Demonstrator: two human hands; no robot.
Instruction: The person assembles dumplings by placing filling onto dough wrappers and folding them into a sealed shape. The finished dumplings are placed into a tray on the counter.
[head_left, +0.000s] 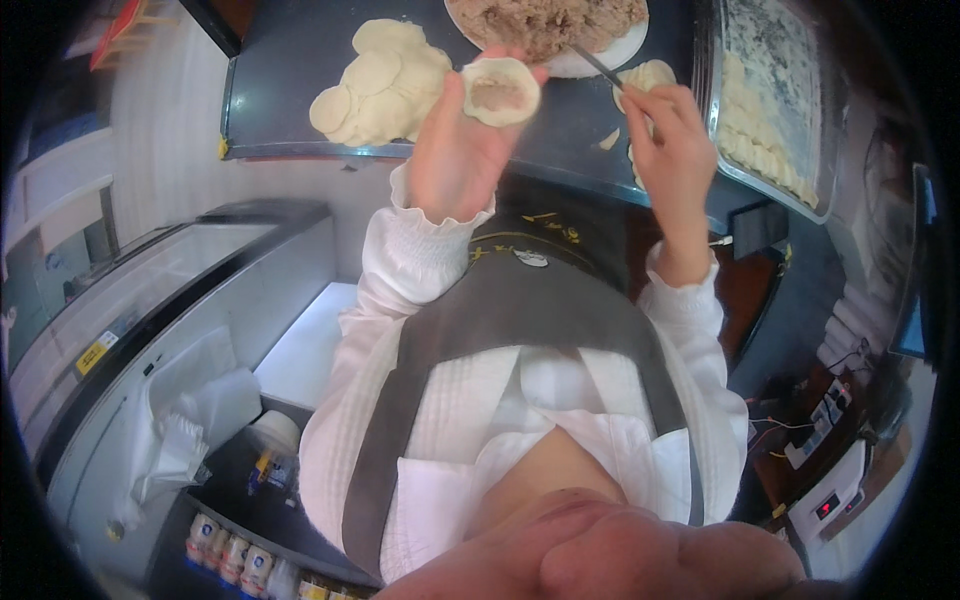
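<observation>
A round dumpling wrapper rests across the upturned fingers of my left hand, with a smear of minced filling in its middle. Between the fingers and thumb of my right hand is a thin metal utensil; its far end reaches the mound of minced filling, so its tip is hard to make out. That mound lies on a white plate. Left of my left hand, a pile of round wrappers is heaped on the dark table. Partly behind my right hand are pale dough pieces.
At the right, a metal tray holds rows of shaped dumplings and a floury surface. A small dough scrap lies near the table's front edge. A dark device with a white cable sits below the tray. A glass-topped freezer stands lower left.
</observation>
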